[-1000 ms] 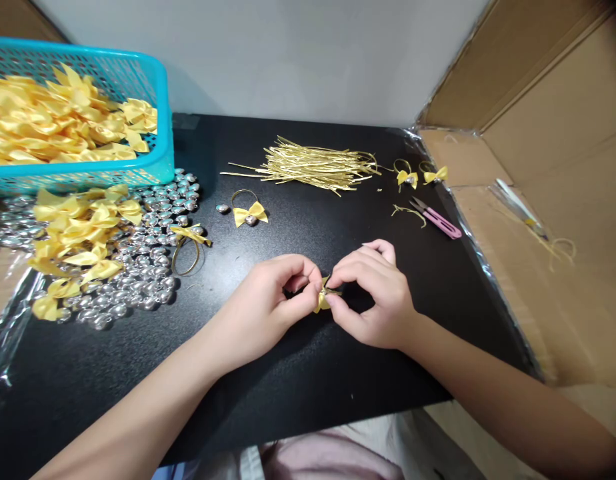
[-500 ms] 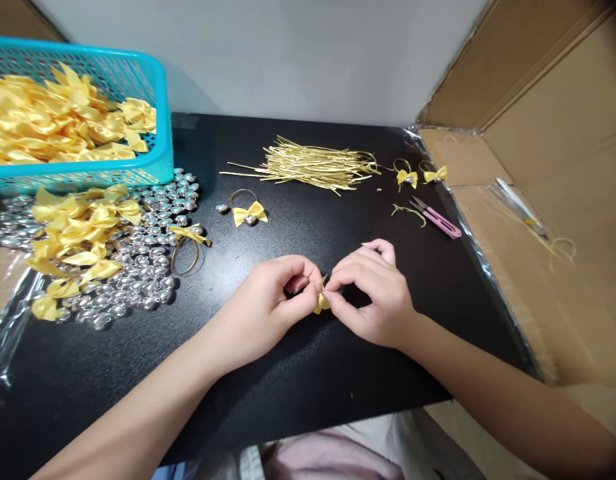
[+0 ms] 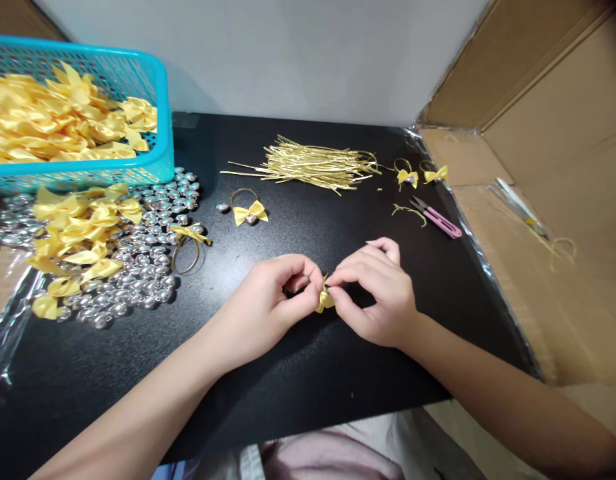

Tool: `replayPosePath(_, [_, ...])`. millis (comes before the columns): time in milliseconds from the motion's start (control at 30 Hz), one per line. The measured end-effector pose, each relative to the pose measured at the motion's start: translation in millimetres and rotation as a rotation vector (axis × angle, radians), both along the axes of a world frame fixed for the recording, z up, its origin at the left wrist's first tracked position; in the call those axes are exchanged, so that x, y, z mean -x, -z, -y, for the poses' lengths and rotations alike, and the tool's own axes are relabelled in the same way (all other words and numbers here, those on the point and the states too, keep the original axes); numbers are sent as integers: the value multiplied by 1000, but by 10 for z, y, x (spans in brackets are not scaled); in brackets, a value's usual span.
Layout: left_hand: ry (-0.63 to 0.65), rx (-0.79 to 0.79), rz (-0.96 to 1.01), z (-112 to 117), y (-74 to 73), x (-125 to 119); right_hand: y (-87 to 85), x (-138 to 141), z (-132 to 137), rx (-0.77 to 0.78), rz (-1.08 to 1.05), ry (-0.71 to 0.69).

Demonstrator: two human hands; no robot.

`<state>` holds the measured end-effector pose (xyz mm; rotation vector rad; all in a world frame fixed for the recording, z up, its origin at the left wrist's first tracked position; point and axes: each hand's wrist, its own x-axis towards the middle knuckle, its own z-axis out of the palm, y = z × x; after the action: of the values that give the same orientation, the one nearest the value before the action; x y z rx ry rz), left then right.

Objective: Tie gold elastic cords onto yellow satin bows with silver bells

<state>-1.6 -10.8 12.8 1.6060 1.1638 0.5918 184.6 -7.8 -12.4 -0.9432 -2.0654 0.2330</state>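
Yellow bow (image 3: 325, 301) is sitting pinched between both hands, just above the black table (image 3: 298, 373). Left hand (image 3: 268, 303) and right hand (image 3: 375, 293) are both clamping it by the fingertips, basically touching each other.

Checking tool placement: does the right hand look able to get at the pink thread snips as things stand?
Probably yes: the snips lie on bare table just beyond the right hand, nothing between. That hand would first have to free its grip on the yellow bow.
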Motion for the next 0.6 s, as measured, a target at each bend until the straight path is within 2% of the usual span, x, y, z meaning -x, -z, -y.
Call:
replayPosePath(267, [-20,30,11,-17,26,-7,2,3,-7,-168,100,48])
replayPosePath(600, [-43,117,43,17,28,-17,-14,15,-1,-245,167,102])
